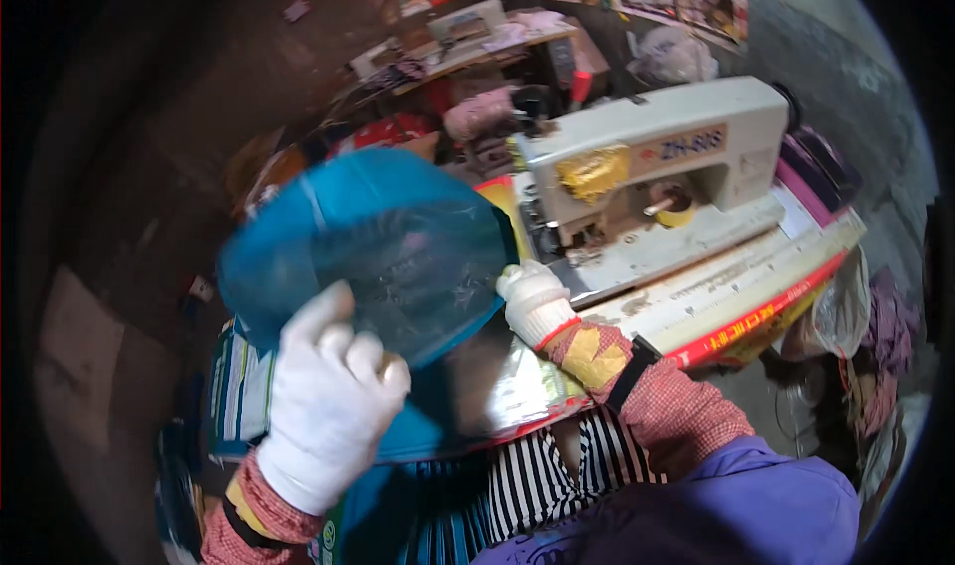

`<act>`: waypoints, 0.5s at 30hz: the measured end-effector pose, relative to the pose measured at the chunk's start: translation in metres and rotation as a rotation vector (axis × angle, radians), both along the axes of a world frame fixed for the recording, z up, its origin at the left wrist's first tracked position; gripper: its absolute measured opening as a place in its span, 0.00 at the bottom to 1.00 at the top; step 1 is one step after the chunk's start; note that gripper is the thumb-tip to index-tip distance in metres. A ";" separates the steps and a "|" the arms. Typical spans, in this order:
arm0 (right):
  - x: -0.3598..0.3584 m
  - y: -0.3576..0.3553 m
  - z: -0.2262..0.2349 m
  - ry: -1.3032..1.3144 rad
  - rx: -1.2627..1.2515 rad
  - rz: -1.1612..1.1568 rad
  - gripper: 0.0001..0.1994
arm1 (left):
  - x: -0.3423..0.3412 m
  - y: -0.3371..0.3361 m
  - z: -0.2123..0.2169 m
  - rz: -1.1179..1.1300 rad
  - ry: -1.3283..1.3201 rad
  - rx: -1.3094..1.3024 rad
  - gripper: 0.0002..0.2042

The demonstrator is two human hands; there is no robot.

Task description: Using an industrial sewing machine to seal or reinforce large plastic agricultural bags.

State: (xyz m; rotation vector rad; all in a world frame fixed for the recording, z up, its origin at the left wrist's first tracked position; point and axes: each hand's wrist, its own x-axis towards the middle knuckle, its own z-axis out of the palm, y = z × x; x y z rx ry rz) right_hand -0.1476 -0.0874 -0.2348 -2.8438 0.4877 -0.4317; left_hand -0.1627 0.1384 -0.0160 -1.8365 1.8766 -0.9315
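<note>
A large piece of teal fabric with a dark see-through mesh panel [418, 277] is spread in front of me, left of a white sewing machine [647, 147]. My right hand [537, 301], in a white knit glove, grips the fabric's right edge close to the machine's needle end. Over the near left part of the fabric is my left hand [333, 406], also in a white glove. Its index finger reaches out while the other fingers bend loosely, and I see nothing held in it. The fingertips are slightly blurred.
The sewing table [696, 311] carries a yellow tape roll [674, 212] on the machine bed. Purple folded cloth [821, 172] lies behind the machine's right end. A clear plastic bag [831, 311] hangs by the table's right side. Another sewing machine [468, 28] stands at the back.
</note>
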 end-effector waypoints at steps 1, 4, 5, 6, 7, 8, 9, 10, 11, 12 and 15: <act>0.003 0.016 0.012 0.049 -0.064 0.123 0.09 | 0.002 0.003 0.004 -0.036 0.083 -0.377 0.14; -0.017 0.063 0.045 -0.266 0.066 0.283 0.08 | 0.021 0.030 0.040 -0.190 -0.111 -0.575 0.20; -0.026 0.073 0.056 -0.333 0.179 0.303 0.08 | 0.028 0.039 0.044 -0.272 -0.189 -0.663 0.20; -0.037 0.071 0.063 -0.420 0.306 0.358 0.08 | 0.034 0.046 0.036 -0.175 -0.044 -0.733 0.20; -0.049 0.072 0.069 -0.641 0.399 0.374 0.10 | 0.042 0.061 0.027 -0.149 0.142 -0.775 0.21; -0.057 0.070 0.080 -0.626 0.461 0.333 0.11 | 0.050 0.075 0.015 -0.101 0.310 -0.677 0.23; -0.067 0.062 0.089 -0.606 0.517 0.270 0.12 | 0.061 0.085 -0.001 -0.071 0.493 -0.573 0.24; -0.077 0.055 0.097 -0.664 0.730 0.194 0.13 | 0.071 0.101 -0.024 0.085 0.437 -0.450 0.27; -0.087 0.047 0.104 -0.714 0.947 0.124 0.15 | 0.077 0.120 -0.045 0.250 0.379 -0.328 0.30; -0.093 0.024 0.102 -0.765 1.012 0.141 0.16 | 0.085 0.125 -0.060 0.428 0.394 -0.295 0.29; -0.118 0.003 0.124 -0.844 1.280 0.298 0.16 | 0.133 0.160 -0.105 0.904 0.392 -0.407 0.20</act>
